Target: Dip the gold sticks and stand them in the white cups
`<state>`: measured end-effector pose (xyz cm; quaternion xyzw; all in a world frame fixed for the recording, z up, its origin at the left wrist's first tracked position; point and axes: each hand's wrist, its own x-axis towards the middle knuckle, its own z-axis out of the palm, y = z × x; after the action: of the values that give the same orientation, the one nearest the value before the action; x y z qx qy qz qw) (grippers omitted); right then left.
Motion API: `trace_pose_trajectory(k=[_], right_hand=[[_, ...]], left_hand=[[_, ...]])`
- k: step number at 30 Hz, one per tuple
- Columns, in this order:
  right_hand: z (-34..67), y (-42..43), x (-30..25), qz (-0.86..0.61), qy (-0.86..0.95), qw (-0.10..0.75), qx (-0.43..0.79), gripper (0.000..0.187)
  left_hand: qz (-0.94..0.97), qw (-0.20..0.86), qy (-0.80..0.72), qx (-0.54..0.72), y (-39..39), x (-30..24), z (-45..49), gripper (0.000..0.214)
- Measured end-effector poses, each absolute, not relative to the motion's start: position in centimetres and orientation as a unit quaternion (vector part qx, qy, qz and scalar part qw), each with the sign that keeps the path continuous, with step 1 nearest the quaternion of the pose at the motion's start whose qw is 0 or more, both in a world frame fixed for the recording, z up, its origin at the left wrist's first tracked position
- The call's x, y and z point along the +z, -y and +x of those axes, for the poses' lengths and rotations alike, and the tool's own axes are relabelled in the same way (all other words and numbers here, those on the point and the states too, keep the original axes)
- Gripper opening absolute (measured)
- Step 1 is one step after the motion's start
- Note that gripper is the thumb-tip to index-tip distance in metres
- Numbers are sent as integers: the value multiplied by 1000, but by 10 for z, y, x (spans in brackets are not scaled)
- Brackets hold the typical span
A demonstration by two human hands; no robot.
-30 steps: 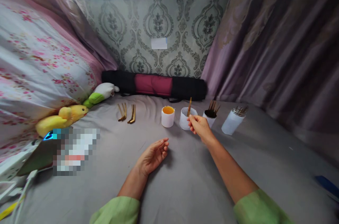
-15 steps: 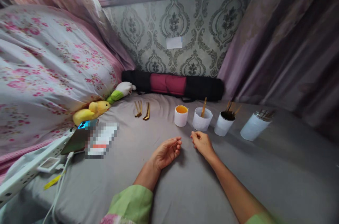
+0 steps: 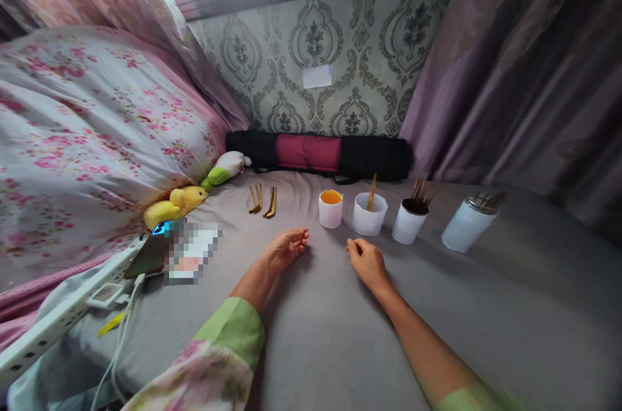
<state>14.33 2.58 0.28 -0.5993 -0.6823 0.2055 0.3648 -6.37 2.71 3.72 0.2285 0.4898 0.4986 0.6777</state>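
My left hand [image 3: 286, 248] lies palm up on the grey sheet [image 3: 311, 333] with its fingers loosely curled and nothing in it. It points toward a few gold utensils [image 3: 264, 200] lying further back. My right hand [image 3: 365, 262] rests on the sheet, fingers curled, empty, just in front of a white cup [image 3: 369, 214] with one gold stick standing in it. To its left stands a white cup with an orange inside [image 3: 330, 208]. To the right are a white cup with several sticks [image 3: 409, 219] and a tilted white jar [image 3: 465, 225] holding metal pieces.
A black and maroon roll [image 3: 318, 155] lies along the patterned wall. A flowered duvet [image 3: 87, 139] piles up at the left, with a yellow plush toy [image 3: 172, 205] and a green and white one [image 3: 223, 169]. A phone [image 3: 148, 255], power strip and cables sit at the left edge.
My right hand has let go of the gold stick, now standing in the white cup, and dropped to the sheet. My left hand has slid forward. The view shifted left.
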Motion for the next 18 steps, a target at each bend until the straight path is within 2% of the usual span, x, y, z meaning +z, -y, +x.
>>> trace_pose_trajectory(k=[10, 18], right_hand=[[143, -27, 0, -607, 676, 359, 212, 35], [143, -28, -1, -600, 677, 367, 217, 34]], left_hand=[[324, 436, -686, 484, -72, 50, -139, 14], [364, 365, -765, 385, -90, 59, -162, 33]])
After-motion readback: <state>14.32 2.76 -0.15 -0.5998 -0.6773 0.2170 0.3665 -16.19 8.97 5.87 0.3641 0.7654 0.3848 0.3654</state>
